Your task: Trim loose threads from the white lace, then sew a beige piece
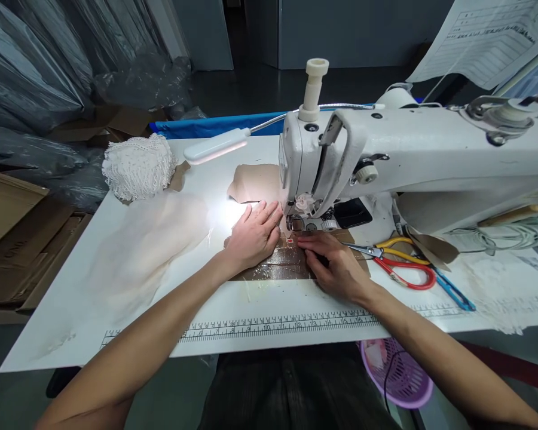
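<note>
My left hand (254,235) lies flat, fingers outstretched, just left of the presser foot (296,223) of a white sewing machine (399,143). Its fingers rest beside a beige fabric piece (256,183). My right hand (334,263) is on the other side, fingers curled and pressed together with the tips close to the foot. What they pinch is too small to make out. A tiny red-and-white piece (290,240) shows by those fingertips. Under both hands is a shiny brown taped sheet (287,266) on the white table (224,298).
Right of my right hand lie red-and-yellow-handled scissors (406,263) and a blue-handled tool (455,289). White lace (138,166) and sheer pale fabric (147,251) are at the left. A lamp (217,145) hangs over the table; a purple basket (403,376) stands below.
</note>
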Demonstrator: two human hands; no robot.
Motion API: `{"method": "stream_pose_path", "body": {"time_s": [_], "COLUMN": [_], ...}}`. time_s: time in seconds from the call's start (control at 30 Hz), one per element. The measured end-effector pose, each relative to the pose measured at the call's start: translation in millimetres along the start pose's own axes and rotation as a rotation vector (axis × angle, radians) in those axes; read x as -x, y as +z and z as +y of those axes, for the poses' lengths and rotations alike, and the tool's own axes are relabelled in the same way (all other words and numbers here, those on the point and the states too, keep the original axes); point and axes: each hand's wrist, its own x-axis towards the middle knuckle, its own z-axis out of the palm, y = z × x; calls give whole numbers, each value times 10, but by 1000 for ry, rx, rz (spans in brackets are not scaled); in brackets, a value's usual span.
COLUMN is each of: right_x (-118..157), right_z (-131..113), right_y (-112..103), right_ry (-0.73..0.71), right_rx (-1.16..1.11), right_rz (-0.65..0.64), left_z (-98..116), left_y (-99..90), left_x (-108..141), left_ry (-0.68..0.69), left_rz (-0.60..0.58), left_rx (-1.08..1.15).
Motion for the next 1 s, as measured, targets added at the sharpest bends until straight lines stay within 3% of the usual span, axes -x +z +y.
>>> {"method": "stream_pose_path", "body": {"time_s": [0.1,0.23,0.3,0.43,0.63,0.67,0.73,0.8,0.83,0.93,1.0], "right_x": [-8,-6,-7,-24,13,28,50,62,72,170,320], "right_z": [-31,-43,-29,36,92,101,133,178,202,280,335], "right_y": [-5,-22,-36,-70,-101,-101,-98,-96,-96,-92,-68], "right_ry": [48,77,75,56,58,60,65,88,103,44,-62], "right_rx": [-31,-51,-48,3,41,42,48,63,77,112,135], "right_rz": [53,112,133,150,192,179,186,195,189,120,54], "left_z": [-10,5,18,84,489,593,791,935,975,939,780], "left_y": [-1,-45,-53,1,66,69,72,57,36,-100,-249], "left_x": [-6,18,42,96,352,414,516,578,597,651,712], "left_ry": [-70,-177,-128,196,458,551,754,820,821,696,579], "left_rz": [52,272,322,213,230,181,-27,-181,-198,-18,149], "left_rx": [-19,-31,-6,44,21,76,235,311,309,213,133]}}
